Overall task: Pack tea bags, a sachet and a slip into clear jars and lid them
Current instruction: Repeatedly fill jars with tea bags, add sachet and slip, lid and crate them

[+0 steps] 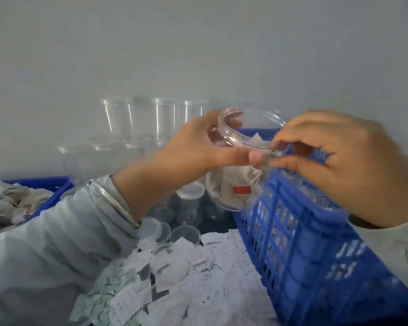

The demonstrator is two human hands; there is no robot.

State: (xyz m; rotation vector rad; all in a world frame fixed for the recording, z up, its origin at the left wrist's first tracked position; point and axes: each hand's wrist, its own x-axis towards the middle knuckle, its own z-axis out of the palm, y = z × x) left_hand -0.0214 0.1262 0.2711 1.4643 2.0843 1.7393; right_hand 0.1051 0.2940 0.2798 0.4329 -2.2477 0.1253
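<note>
Sleeves fill the bottom corners, pale ones, closest to the lens, with a couple of bangles [118, 203] on the left wrist. Now the fingers: left hand [198, 147] is curled around a clear jar [233, 184] in the middle of the frame, thumb [240, 157] laid across the front just under the rim, other fingers wrapped behind it. You can see tea bags [236, 184] inside the jar, one with a red tag. Right hand [344, 165] has its fingers bunched narrow, pinching the edge of a clear lid [250, 128] that sits tilted over the jar's mouth, not seated flat as far as I can tell, it's pretty blurry there. All this is held up above a blue crate [316, 255] that takes up the lower right. Bottom middle of the frame is a messy pile of paper slips [222, 267] and sachets [108, 290] on the surface, with loose clear lids [151, 229] and a few empty jars [189, 201] just behind it. Far left there's a blue tray [47, 196] heaped with more tea bags [7, 203]. Back against the grey wall [198, 43], upper middle, stands a row of empty clear jars [141, 123], some stacked.
</note>
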